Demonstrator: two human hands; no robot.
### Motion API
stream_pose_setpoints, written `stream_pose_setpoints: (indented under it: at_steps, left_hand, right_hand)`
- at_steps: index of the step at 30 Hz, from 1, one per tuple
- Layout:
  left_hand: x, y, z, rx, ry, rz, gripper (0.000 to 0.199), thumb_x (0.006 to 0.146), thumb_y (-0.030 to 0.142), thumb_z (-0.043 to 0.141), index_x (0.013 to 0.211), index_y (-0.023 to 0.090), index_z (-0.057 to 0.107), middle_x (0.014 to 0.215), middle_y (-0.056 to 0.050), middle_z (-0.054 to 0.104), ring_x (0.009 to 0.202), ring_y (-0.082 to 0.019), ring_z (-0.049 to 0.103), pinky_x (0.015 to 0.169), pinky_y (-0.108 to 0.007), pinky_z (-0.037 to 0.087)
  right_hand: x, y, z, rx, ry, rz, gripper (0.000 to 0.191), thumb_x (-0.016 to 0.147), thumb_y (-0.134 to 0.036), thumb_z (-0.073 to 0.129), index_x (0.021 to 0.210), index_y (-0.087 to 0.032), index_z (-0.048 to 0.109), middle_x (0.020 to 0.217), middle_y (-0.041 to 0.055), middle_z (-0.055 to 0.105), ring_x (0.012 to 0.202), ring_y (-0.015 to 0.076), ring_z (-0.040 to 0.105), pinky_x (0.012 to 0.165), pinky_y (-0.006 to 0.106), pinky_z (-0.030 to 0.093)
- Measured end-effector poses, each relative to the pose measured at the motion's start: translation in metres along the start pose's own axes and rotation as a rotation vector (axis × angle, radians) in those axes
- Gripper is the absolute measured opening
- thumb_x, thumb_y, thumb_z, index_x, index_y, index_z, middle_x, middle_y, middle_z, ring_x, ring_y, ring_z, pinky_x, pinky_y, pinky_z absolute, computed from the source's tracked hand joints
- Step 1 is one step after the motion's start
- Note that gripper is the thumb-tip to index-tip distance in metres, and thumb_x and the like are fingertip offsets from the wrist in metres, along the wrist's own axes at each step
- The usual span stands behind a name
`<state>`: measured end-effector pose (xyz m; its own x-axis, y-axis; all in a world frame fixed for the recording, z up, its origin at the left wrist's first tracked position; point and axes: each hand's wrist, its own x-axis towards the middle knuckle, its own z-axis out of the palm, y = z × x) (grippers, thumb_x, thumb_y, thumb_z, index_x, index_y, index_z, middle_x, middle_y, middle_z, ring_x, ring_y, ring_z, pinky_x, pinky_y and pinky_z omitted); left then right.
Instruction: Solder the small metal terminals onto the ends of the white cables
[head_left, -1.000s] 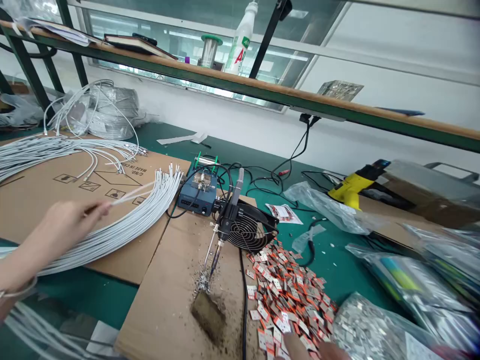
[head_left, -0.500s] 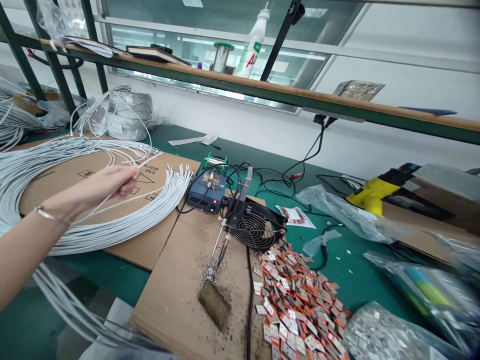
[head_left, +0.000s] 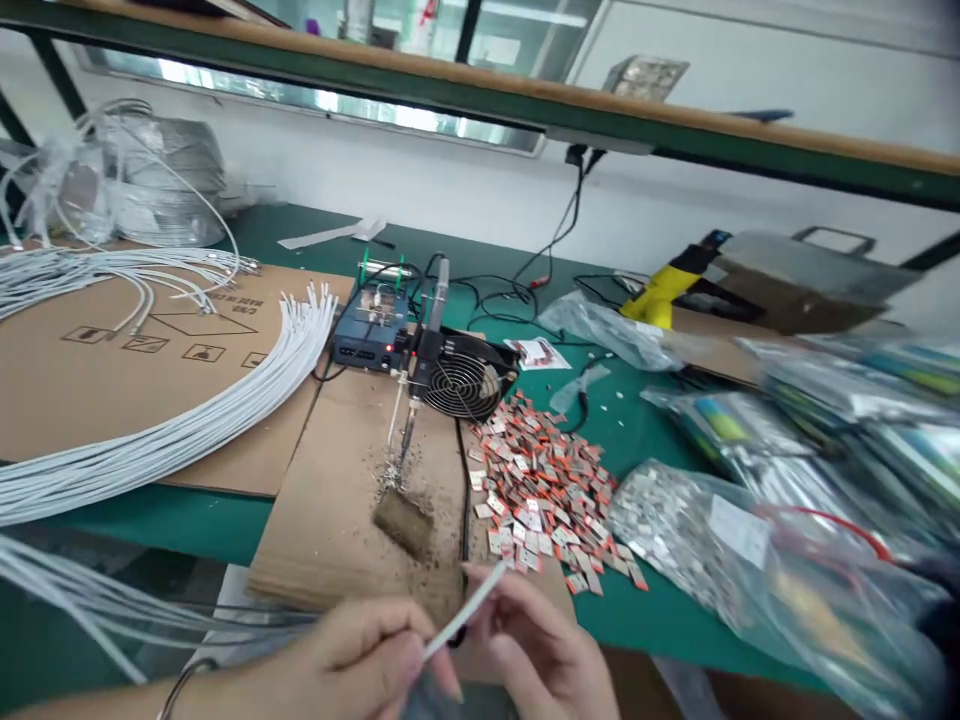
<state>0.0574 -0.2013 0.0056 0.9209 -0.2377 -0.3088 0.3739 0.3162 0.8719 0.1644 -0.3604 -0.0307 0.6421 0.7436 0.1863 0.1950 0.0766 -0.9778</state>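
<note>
At the bottom centre, my left hand (head_left: 375, 650) is closed, pinching a white cable (head_left: 469, 612) between thumb and fingers. The cable's free end slants up to the right. My right hand (head_left: 551, 650) is beside that end, its fingers loosely curved behind the tip and its thumb apart from the cable; some blur hides the exact contact. Beyond both hands stands a soldering iron (head_left: 411, 425) in a holder, pointing down at a brown cleaning sponge (head_left: 403, 522). A heap of small metal plates with orange edges (head_left: 536, 480) lies right of it.
A bundle of white cables (head_left: 247, 410) curves over cardboard at left. Behind the iron are a blue soldering unit (head_left: 367, 325) and a black fan (head_left: 465, 385). Bagged metal parts (head_left: 667, 520) and a yellow heat gun (head_left: 664, 290) are at right. A shelf (head_left: 480, 75) spans the back.
My left hand has come from the cable bundle to the bottom centre with a cable. My right hand has entered beside it. The view has turned right and down.
</note>
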Motion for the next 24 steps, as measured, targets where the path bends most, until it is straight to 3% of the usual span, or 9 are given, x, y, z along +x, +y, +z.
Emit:
stream_pose_setpoints:
  at_steps: [3,5,8,12,15,18,21,24]
  left_hand:
    - [-0.013,-0.030,-0.011,0.178,0.114,-0.076,0.057,0.078,0.067,0.037,0.087,0.012,0.050,0.050,0.007,0.025,0.045,-0.006,0.021,0.041,-0.018,0.016]
    - [-0.018,-0.041,-0.015,0.222,0.147,-0.109,0.058,0.080,0.068,0.034,0.088,0.012,0.049,0.050,0.006,0.029,0.044,-0.005,0.024,0.041,-0.017,0.017]
    - [-0.015,-0.052,-0.017,0.104,0.152,-0.045,0.059,0.073,0.070,0.045,0.088,0.013,0.045,0.059,0.003,0.042,0.044,-0.003,0.034,0.042,-0.014,0.027]
    - [-0.003,-0.058,-0.016,-0.078,0.311,0.040,0.055,0.061,0.063,0.064,0.068,0.013,0.041,0.056,0.003,0.041,0.046,-0.006,0.043,0.046,-0.018,0.039]
    - [-0.003,-0.054,-0.017,-0.020,0.328,0.014,0.046,0.070,0.054,0.061,0.065,0.012,0.044,0.054,0.001,0.045,0.045,-0.007,0.046,0.046,-0.018,0.038]
    - [-0.010,-0.051,-0.019,0.225,0.321,0.088,0.032,0.081,0.039,0.051,0.067,0.011,0.052,0.055,-0.002,0.051,0.049,-0.007,0.049,0.050,-0.017,0.038]
    - [-0.018,-0.053,-0.019,0.289,0.293,0.125,0.028,0.084,0.035,0.050,0.070,0.011,0.057,0.053,-0.002,0.052,0.048,-0.008,0.051,0.049,-0.016,0.038]
    - [-0.024,-0.060,-0.022,0.096,0.272,0.064,0.030,0.079,0.041,0.057,0.073,0.012,0.058,0.055,-0.001,0.051,0.046,-0.007,0.053,0.045,-0.014,0.037]
  right_hand:
    - [0.003,0.004,0.013,-0.054,0.028,0.028,0.011,0.080,-0.023,0.058,0.088,-0.021,0.066,0.069,0.0038,0.058,0.063,0.0134,0.053,0.057,0.021,0.042]
    - [0.005,0.006,0.021,-0.067,-0.015,0.057,0.011,0.079,-0.025,0.059,0.076,-0.016,0.065,0.064,0.0039,0.056,0.060,0.0127,0.051,0.054,0.022,0.039]
    - [0.010,0.006,0.033,-0.014,-0.116,0.072,0.014,0.076,-0.025,0.063,0.070,-0.013,0.066,0.061,0.0039,0.055,0.058,0.0120,0.050,0.053,0.022,0.037]
    - [0.014,0.003,0.040,0.006,-0.169,0.047,0.009,0.075,-0.020,0.063,0.073,-0.013,0.068,0.064,0.0037,0.056,0.060,0.0115,0.051,0.056,0.022,0.037]
    - [0.012,0.002,0.042,-0.015,-0.153,0.053,0.007,0.074,-0.018,0.064,0.069,-0.013,0.065,0.062,0.0029,0.056,0.060,0.0111,0.050,0.055,0.022,0.036]
    - [0.010,0.004,0.044,0.013,-0.147,0.067,0.013,0.073,-0.014,0.063,0.061,-0.013,0.057,0.057,0.0013,0.053,0.056,0.0095,0.046,0.052,0.021,0.034]
    - [0.011,0.008,0.044,0.296,-0.019,0.080,0.022,0.078,-0.019,0.060,0.060,-0.015,0.049,0.055,-0.0013,0.044,0.053,0.0086,0.039,0.049,0.021,0.031]
    - [0.013,0.009,0.040,0.494,0.216,-0.018,0.024,0.084,-0.025,0.054,0.063,-0.017,0.046,0.057,-0.0026,0.037,0.054,0.0090,0.035,0.051,0.021,0.031]
